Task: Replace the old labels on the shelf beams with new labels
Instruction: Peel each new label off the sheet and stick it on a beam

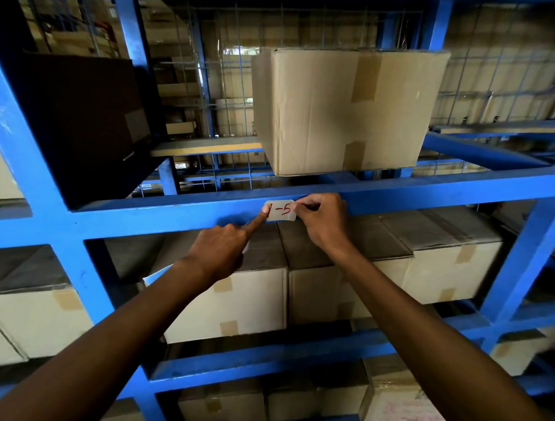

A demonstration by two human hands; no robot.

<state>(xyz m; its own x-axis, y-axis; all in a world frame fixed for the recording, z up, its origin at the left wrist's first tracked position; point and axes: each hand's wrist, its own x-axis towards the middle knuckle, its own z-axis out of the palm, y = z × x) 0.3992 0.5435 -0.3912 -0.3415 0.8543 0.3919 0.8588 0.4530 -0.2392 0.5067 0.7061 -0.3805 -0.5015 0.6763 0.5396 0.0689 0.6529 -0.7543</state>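
Label [281, 210] on blue beam [175, 214]: thin, light, floppy paper, likely tears. Left hand [222, 248] forefinger presses its left edge. Right hand [323, 219] grip pinches the right edge, the best hold.

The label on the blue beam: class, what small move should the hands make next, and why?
Probably press and smooth it flat. The white label, marked in red, already lies on the blue beam; the left hand has its forefinger on the label's left edge and the right hand pinches its right end. A white sheet shows under the left wrist.
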